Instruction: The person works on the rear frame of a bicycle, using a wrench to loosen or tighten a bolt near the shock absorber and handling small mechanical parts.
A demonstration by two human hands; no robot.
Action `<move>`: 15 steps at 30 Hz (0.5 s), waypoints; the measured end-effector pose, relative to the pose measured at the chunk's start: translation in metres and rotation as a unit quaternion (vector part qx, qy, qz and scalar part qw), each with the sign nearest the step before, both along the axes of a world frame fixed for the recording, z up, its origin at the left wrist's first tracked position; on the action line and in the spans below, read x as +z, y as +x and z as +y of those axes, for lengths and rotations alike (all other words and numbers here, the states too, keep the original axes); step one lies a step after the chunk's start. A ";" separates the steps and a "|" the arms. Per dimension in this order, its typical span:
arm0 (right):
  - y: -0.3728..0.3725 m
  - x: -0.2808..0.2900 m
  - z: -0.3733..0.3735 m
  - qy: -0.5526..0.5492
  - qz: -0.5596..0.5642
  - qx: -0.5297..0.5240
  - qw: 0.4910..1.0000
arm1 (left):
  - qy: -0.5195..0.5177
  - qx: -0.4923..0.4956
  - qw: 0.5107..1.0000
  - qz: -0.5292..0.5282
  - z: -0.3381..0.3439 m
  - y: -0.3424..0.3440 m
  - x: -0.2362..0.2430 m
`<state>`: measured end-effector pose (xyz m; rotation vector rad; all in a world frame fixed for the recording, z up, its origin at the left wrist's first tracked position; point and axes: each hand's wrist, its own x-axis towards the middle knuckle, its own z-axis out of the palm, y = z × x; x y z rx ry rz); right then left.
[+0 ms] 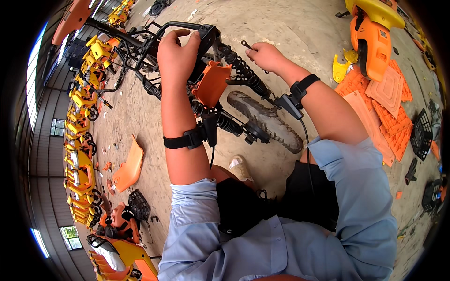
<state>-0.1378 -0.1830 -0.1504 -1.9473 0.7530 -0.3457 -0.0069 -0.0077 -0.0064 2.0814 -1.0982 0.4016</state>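
Note:
A stripped black scooter frame (140,63) stands before me, with black coil springs, a knobby rear tyre (276,124) and an orange plastic panel (213,83). My left hand (177,58) is at its upper rack, beside a flat black bracket (206,40). Its index finger is curled and the thumb points up; the other fingers and whatever they grip are hidden. To the right of the frame, my right hand (266,57) is closed around a dark, slim wrench (246,45). The wrench's ring end sticks out past the fingers, apart from the frame.
Yellow scooters (82,159) stand in a long row at left. An orange curved panel (129,166) lies on the concrete floor. Orange panels (386,89) are piled at right, near an orange and yellow body part (375,44) and black baskets (422,133). My shoe (240,167) is near the tyre.

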 end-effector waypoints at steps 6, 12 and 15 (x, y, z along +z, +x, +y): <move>-0.003 0.007 0.005 -0.004 0.020 0.011 1.000 | 0.001 -0.011 1.000 -0.003 0.003 0.011 -0.005; -0.012 -0.008 0.002 -0.208 0.064 0.041 0.975 | 0.019 0.010 1.000 0.001 -0.001 -0.001 0.000; -0.014 -0.004 0.008 -0.254 0.068 0.067 0.963 | 0.025 0.018 0.999 -0.042 0.000 0.007 -0.004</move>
